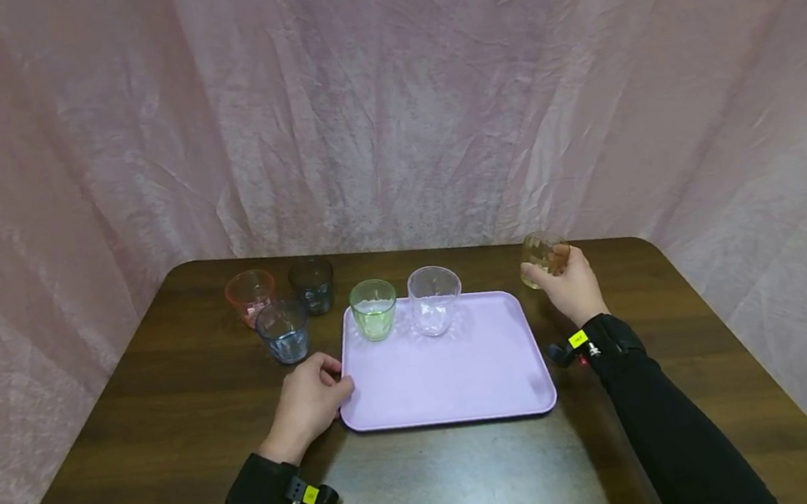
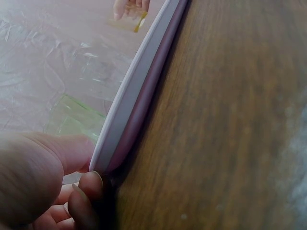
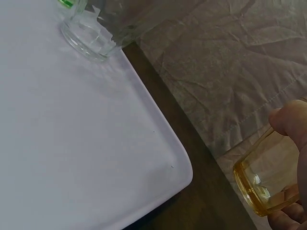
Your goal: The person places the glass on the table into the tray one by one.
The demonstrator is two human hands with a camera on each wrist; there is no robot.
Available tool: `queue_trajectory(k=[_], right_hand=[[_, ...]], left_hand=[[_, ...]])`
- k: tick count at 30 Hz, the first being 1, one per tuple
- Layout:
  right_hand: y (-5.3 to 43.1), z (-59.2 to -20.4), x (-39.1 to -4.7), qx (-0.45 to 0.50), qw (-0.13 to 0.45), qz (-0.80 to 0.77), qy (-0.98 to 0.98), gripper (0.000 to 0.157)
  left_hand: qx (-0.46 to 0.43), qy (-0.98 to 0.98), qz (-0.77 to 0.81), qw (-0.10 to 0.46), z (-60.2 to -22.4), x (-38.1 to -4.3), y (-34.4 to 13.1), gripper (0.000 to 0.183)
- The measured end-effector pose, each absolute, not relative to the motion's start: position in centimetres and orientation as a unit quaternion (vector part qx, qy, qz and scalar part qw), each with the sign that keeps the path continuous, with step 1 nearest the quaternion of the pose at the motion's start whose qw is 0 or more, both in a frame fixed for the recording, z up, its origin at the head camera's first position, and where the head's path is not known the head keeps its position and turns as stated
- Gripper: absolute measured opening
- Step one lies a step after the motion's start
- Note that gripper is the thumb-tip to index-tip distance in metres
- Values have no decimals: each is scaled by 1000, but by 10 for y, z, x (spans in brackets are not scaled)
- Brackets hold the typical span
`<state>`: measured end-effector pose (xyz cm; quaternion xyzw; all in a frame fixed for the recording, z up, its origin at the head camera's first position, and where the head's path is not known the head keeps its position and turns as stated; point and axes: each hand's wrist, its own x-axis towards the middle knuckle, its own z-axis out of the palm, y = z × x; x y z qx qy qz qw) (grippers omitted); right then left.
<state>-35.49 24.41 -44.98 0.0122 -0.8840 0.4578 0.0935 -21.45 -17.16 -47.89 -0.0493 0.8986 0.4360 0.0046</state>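
My left hand pinches the left rim of a pale lilac tray between thumb and fingers; the left wrist view shows the thumb over the rim and a fingertip beneath. On the tray's back left stand a green glass and, to its right, a clear glass. Beyond the tray's back right corner, my right hand grips a yellow glass, thumb on one side and fingers on the other. In the right wrist view, this amber-tinted glass is held off the tray's corner.
Left of the tray, a red glass, a dark grey glass and a blue glass stand close together on the brown wooden table. Behind the table's back edge hangs a pink curtain.
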Motion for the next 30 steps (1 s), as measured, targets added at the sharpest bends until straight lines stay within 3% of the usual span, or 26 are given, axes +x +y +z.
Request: queue_trajectory(k=[30], right_hand=[[226,-438,-343,29,97,470,-877,92]], left_hand=[[-42,902,430,3,-480,-216,-172,23]])
